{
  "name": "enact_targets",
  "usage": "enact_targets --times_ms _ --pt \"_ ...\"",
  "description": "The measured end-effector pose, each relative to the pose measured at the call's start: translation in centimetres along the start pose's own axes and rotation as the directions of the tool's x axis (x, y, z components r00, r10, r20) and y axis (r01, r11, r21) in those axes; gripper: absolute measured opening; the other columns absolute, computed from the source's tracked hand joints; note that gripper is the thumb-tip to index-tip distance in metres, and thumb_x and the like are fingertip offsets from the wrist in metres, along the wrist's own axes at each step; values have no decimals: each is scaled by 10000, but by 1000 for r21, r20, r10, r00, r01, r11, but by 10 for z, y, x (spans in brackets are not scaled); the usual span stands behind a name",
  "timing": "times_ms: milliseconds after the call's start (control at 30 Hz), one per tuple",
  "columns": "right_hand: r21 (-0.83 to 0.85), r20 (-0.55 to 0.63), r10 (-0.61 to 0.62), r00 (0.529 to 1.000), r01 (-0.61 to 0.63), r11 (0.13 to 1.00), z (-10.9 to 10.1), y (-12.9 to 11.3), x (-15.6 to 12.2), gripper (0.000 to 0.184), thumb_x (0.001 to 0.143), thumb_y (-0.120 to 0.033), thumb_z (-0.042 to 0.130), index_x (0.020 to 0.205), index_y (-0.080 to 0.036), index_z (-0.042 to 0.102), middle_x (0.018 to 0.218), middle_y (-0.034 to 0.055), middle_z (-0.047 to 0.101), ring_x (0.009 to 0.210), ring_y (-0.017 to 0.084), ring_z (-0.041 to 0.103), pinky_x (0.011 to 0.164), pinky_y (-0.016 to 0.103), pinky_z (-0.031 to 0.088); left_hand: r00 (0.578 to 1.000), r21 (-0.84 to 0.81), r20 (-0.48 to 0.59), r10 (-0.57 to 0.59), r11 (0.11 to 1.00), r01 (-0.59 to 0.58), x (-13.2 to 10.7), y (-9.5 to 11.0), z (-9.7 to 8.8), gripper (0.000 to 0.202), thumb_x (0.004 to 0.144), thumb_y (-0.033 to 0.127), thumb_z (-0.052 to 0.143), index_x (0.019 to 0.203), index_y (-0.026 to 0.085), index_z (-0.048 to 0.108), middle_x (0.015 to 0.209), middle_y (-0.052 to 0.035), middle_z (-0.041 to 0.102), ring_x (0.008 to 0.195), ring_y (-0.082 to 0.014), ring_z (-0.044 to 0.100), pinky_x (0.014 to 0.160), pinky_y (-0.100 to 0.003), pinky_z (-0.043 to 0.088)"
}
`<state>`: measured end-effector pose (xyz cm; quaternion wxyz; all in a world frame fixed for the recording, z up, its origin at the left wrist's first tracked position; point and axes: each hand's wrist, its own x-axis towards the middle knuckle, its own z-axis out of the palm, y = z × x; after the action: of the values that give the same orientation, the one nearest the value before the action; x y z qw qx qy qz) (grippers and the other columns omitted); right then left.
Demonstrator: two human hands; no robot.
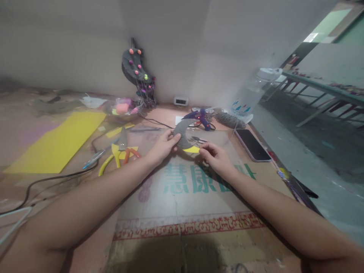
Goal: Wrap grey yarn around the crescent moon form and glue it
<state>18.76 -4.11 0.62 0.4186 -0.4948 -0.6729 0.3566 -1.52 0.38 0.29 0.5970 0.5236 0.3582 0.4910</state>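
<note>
Grey matte crescent (pixel 183 135) in left hand (pixel 162 146), above flat printed cardboard (pixel 182 201).

Grey crescent (pixel 184 133); yellow sheet (pixel 58 141); blue glue gun (pixel 200 117); yellow-orange pliers (pixel 119 155).

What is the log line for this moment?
left hand: holds crescent | right hand: beside it, grip unclear | behind: glue gun

Craft workshop: glue gun (pixel 200 115), pliers (pixel 121 153), yellow sheets (pixel 57 142) on cardboard-covered bench (pixel 184 197).
</note>
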Motion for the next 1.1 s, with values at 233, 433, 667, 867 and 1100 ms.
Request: enact_targets --times_ms 233,433,667,867,1100 --pt "47 -10 126 992 -126 991 -2 -1 5 370 797 -542 569 713 -181 559 542 -36 512 453 89 419 445 220 339 999 35 0 -51 998 51 -4 7 4 331 752 402 709 908 146 569 645 39 578 501 -59 492 460 -169 355" --pt "78 -22 165 986 -163 984 -4 -3 7 394 773 -565 584 702 -178 556 528 -37 501 443 83 410 431 215 325 994 44 94 -56 998 52 -3 3 4 532 680 263 778 1125 145 511 1058 -97 692 920 -179 655 796 -272 494" --pt "112 -34 207 978 -202 973 -6 -4 8 391 769 -573 579 721 -188 540 521 -45 496 433 84 396 428 220 318 976 78 219 -9 997 -8 -1 1 -1 560 699 213 739 1210 149 516 1171 -112 637 1011 -188 608 834 -266 463" --pt "142 -12 223 975 -219 965 -8 2 10 392 765 -570 599 709 -187 538 533 -46 501 438 79 393 431 215 314 990 111 108 -91 991 79 -2 6 -2 219 792 355 634 825 140 608 713 4 580 633 -102 506 602 -211 397" --pt "139 -18 173 985 -169 976 0 10 5 336 841 -505 535 677 -214 502 498 -54 461 412 96 398 410 224 318 991 162 16 -133 978 129 -7 6 3 421 765 553 608 629 169 501 510 41 449 472 -92 403 467 -217 294"
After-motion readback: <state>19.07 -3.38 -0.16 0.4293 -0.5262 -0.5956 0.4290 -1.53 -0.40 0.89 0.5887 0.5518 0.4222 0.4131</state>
